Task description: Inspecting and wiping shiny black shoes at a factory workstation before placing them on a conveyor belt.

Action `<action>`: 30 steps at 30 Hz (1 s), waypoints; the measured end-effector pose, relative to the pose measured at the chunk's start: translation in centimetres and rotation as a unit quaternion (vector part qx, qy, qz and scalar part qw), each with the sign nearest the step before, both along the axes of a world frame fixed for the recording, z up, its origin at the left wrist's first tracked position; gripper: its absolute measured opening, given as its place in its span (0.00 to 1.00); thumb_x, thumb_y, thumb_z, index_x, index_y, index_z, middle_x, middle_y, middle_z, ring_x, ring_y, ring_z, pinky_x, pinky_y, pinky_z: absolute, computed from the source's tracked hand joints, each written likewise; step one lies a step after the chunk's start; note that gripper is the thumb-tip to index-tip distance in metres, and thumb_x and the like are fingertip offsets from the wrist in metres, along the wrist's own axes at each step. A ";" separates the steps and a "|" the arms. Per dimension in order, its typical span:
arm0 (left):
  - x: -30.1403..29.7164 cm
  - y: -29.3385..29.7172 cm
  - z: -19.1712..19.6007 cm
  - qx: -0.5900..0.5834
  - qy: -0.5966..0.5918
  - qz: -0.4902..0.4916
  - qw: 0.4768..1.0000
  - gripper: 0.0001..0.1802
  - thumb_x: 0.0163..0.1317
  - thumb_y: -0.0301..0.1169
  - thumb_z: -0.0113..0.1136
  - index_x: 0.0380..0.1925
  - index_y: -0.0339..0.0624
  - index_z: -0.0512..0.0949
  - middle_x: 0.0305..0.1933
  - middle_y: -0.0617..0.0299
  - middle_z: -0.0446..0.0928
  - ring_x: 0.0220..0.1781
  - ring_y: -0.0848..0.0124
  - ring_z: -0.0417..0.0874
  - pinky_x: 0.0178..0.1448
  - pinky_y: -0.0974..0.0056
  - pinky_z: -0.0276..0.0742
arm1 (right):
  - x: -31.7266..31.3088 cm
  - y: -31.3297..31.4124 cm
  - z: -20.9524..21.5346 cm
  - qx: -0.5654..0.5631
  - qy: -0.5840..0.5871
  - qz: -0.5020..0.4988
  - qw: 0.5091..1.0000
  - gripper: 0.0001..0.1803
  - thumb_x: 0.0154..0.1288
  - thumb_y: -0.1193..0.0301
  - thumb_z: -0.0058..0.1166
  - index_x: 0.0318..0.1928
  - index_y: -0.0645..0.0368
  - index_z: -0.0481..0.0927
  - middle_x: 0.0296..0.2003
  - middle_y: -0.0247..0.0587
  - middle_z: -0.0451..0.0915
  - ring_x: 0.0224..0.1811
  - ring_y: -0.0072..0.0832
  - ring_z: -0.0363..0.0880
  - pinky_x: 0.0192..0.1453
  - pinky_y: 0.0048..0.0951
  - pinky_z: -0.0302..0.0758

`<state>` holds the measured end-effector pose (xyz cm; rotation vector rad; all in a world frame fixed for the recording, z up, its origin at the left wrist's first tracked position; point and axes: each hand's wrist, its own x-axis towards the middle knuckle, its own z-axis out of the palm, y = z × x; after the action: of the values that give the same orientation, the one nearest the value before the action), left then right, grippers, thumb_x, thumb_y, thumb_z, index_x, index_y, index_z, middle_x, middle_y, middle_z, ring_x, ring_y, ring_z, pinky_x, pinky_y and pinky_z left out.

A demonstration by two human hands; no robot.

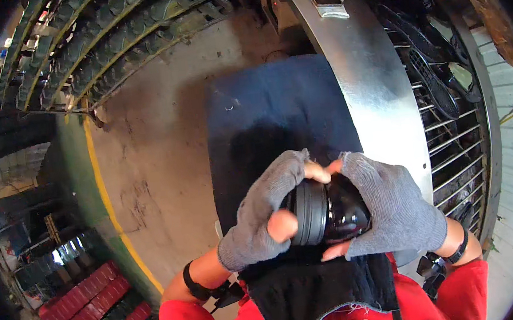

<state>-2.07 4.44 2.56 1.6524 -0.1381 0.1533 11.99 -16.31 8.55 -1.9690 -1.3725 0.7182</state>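
Two gloved hands clasp a glossy black shoe sole (326, 212) at centre frame: left hand (262, 221) curled at 9 o'clock, right hand (391, 212) at 3. Likely light, flexible, slick; gripping the ribbed edge looks safest.

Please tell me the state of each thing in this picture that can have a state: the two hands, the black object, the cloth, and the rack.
left hand: in a grey fingerless glove, gripping the black shoe part.
right hand: gloved the same, gripping its other side.
black shoe part: held up between both hands, glossy.
dark blue cloth: spread flat under the hands.
wire rack: holds black soles at its upper end.
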 end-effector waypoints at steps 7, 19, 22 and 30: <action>0.7 -3.2 1.6 -0.180 0.139 0.136 0.964 0.26 0.83 0.44 0.44 0.31 0.36 0.78 0.35 0.60 0.77 0.41 0.68 0.77 0.53 0.61 0.72 | 0.2 0.8 1.6 -0.131 -0.018 0.114 0.985 0.53 0.48 0.31 0.72 0.57 0.65 0.75 0.45 0.55 0.80 0.45 0.56 0.86 0.46 0.49 0.83; -0.3 -3.5 1.4 -0.258 0.091 0.088 0.958 0.18 0.82 0.39 0.47 0.37 0.36 0.72 0.34 0.62 0.70 0.38 0.71 0.70 0.48 0.62 0.69 | -0.1 0.9 1.2 -0.017 -0.115 0.200 0.973 0.47 0.51 0.30 0.69 0.48 0.65 0.79 0.31 0.49 0.78 0.28 0.46 0.81 0.29 0.46 0.76; 0.2 -3.4 1.2 -0.264 0.101 0.078 0.956 0.19 0.81 0.44 0.48 0.39 0.38 0.72 0.36 0.64 0.69 0.40 0.72 0.68 0.50 0.63 0.68 | 0.0 1.9 1.3 0.034 -0.118 0.182 0.976 0.46 0.50 0.28 0.69 0.41 0.63 0.79 0.26 0.46 0.76 0.25 0.46 0.80 0.28 0.46 0.75; 3.4 -1.8 -1.1 -0.334 0.107 0.220 0.910 0.28 0.84 0.57 0.41 0.38 0.44 0.71 0.38 0.68 0.68 0.42 0.78 0.69 0.51 0.71 0.66 | -3.9 3.7 -7.2 0.193 0.440 -0.404 0.778 0.45 0.80 0.33 0.33 0.53 0.67 0.83 0.47 0.44 0.86 0.47 0.30 0.86 0.52 0.34 0.82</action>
<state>1.37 2.64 1.49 0.9773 0.4211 0.3203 8.06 -12.65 1.39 -1.3473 -0.0394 0.6919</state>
